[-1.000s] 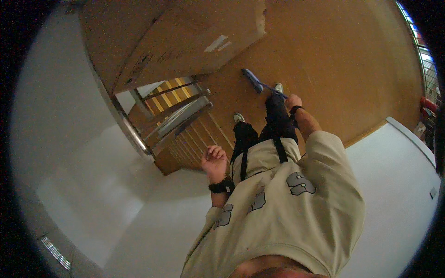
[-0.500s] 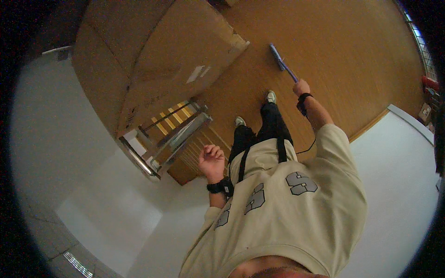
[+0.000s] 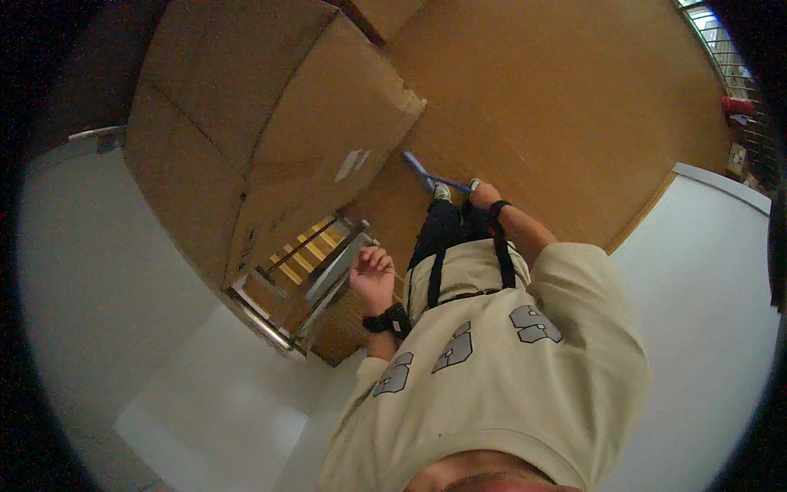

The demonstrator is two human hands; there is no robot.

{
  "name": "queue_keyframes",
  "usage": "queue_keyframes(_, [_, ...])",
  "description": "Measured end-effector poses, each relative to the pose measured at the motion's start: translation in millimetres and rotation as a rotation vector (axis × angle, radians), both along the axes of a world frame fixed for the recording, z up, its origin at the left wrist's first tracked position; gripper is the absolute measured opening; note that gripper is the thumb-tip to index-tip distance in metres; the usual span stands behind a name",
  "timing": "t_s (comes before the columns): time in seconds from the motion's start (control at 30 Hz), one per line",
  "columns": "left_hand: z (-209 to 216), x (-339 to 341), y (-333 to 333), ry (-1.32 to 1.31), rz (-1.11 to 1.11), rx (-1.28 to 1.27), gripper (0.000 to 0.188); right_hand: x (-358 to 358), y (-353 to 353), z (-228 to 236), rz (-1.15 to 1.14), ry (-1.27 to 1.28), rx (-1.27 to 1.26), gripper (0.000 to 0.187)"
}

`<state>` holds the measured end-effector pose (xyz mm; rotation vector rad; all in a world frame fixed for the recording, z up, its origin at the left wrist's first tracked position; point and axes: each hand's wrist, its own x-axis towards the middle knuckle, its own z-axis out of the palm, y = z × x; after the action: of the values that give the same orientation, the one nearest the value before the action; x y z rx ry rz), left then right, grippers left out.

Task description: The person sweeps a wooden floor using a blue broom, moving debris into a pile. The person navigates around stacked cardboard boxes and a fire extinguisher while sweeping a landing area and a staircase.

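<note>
In my right hand [image 3: 484,196], closed around its handle, is a blue broom [image 3: 419,170]. Its long narrow head lies at the wooden floor, just ahead of my shoes [image 3: 442,192] and beside the big cardboard box. The bristles are too small to make out. My left hand [image 3: 373,275] hangs in the air in front of my waist, palm up and fingers loosely curled, with nothing in it. It is nearest to a metal-framed rack with yellow slats [image 3: 305,259], apart from it.
A tall cardboard box [image 3: 328,107] fills the left, with another carton [image 3: 393,15] behind it. To the right stands a white panel [image 3: 697,271] with a wooden edge. A pale wall [image 3: 106,271] lies at far left. Red and boxed items [image 3: 738,107] sit by a barred window.
My right hand has swung left and nearer to my body, bringing the broom's head in from the right to just before my feet. My left hand stays about where it was.
</note>
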<state>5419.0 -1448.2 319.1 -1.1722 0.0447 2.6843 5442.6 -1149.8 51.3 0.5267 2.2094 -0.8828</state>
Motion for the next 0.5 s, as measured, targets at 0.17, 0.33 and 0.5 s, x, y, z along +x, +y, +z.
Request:
queue_keyframes(0.17, [-1.8,-28.2,9.3,0.053,-0.071,0.051,0.012,-17.0,0.2,5.6,0.044,-0.058,0.006,0.025])
queue_keyframes(0.33, [-6.7,-36.7,41.1,0.029,-0.096,0.056,0.013,-17.4,33.7,-6.0,0.015,-0.090,0.054,0.024])
queue_keyframes(0.5, [-12.3,-40.6,119.0,0.051,-0.071,0.056,0.013,-13.7,136.0,-14.6,-0.068,-0.138,0.072,0.028])
